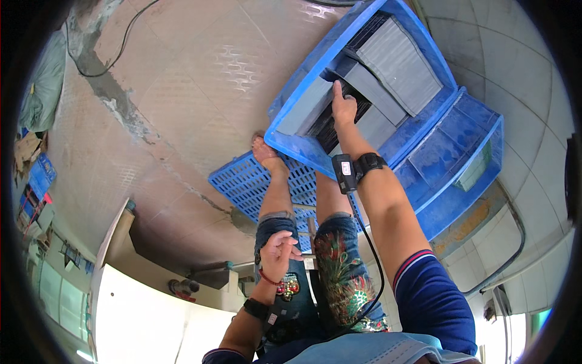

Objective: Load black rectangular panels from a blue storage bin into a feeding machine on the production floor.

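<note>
The right hand point(344, 104) reaches into a blue tub point(315, 67) at the upper right of the frame, its thumb and one finger showing against the contents; the rest of the fingers are hidden, so whether it grips anything I cannot tell. It lies over a black stack point(326, 134) with ridged edges, just beside a grey strip point(376, 94) that runs slantwise through the tub. Right of the strip, toward the upper right of the frame, lies a pile of pale grey sheets point(401, 64); to the left of the hand is a grey panel point(306, 110), inside the tub's left wall.

The left hand point(277, 253) is well apart from the tub, above the left knee at the lower middle of the frame. Its fingers are loosely bent, not closed into a fist, and nothing shows in its grasp. A red bracelet point(268, 279) and a black band point(255, 308) circle that wrist. The right wrist bears a strap point(368, 164) with a small black box point(344, 174), from which a cable point(378, 267) runs down the frame.

A second tub point(433, 148) touches the first at the right, and a blue slatted grate point(236, 182) lies on the floor point(182, 109) near a bare left foot point(265, 150).
</note>
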A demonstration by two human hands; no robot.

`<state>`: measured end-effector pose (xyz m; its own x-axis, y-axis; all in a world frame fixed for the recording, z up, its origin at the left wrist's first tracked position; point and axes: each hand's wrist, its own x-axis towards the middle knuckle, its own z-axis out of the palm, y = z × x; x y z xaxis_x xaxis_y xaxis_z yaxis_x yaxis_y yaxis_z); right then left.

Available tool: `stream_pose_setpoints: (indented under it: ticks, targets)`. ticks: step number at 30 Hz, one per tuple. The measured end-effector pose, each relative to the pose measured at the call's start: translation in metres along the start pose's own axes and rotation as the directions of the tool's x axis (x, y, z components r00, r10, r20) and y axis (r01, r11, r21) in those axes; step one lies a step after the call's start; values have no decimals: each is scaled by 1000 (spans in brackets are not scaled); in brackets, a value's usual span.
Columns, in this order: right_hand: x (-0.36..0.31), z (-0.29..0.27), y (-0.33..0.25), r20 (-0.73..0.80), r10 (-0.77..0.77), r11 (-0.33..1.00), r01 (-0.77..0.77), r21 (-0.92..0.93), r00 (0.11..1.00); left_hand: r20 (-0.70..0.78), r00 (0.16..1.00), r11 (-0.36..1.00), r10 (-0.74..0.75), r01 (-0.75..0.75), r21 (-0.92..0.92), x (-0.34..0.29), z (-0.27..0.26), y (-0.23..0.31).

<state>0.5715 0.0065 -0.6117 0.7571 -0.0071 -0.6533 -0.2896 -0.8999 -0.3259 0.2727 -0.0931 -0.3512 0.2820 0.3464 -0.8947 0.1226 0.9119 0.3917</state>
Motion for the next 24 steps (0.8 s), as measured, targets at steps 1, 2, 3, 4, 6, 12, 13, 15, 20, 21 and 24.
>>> stream_pose_setpoints:
  ticks: [1, 2, 3, 4, 6, 12, 13, 15, 20, 21, 24]
  targets:
    - [9, -2, -7, 35, 50, 999, -49, -12, 998, 7, 1000, 1000, 0, 0, -13, 1, 3, -1]
    - [13, -8, -9, 28, 48, 999, -48, -11, 998, 16, 1000, 1000, -1, 1, -25, 3, 6, -2]
    - [-14, -3, -29, 104, 155, 987, -159, 32, 982, -18, 1000, 1000, -3, 3, -7, -2, -4, -1]
    - [-21, -14, -44, 141, 243, 965, -254, 66, 960, -8, 1000, 1000, 2, -2, -11, -1, -1, -1]
    - [-11, -11, -41, -8, 192, 979, -191, 69, 981, 2, 1000, 1000, 7, -7, -16, 0, 1, -1]
    - [-16, -28, -49, 91, 170, 981, -160, -107, 981, -8, 1000, 1000, -3, 3, 6, 0, 0, 0]
    - [-14, -30, -48, 95, 145, 981, -131, -142, 985, -16, 1000, 1000, -14, 14, 1, 0, 1, 0]
    - [-6, -30, -44, 97, 122, 979, -104, -175, 988, -20, 999, 1000, -25, 25, -2, 0, 4, 1]
    - [-6, -26, -39, 102, 67, 979, -45, -201, 993, -49, 995, 996, -92, 91, -18, 2, 0, 9]
    - [-4, -27, -35, 98, 69, 979, -48, -198, 993, -45, 995, 996, -93, 92, -14, 3, 1, 13]
    - [2, -32, -22, 12, -102, 948, 101, -301, 995, -95, 978, 983, -184, 181, -38, 13, 3, 25]
